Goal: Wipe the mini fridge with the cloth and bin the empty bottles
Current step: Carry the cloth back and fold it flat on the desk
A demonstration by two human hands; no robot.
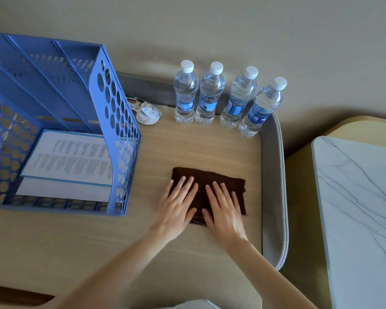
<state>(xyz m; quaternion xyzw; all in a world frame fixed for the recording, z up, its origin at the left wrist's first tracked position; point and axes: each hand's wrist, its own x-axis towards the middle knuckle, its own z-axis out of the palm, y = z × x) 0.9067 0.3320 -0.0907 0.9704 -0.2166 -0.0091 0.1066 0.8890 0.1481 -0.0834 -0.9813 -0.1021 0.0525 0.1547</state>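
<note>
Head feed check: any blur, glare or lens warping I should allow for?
Head view: soft, even light, no harsh glare; left hand and right hand, flat on the folded dark brown cloth, slightly motion-blurred; wide-angle bows the blue perforated plastic file rack and the tabletop's grey rim; the rack's white printed sheet unreadable.

cloth (218,178): dark brown, folded flat; bottles (186,94): four upright, capped

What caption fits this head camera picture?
Left hand and right hand press a brown cloth near four bottles.

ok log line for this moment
left hand + right hand: flat on brown cloth | capped bottles: four, upright at back
</note>
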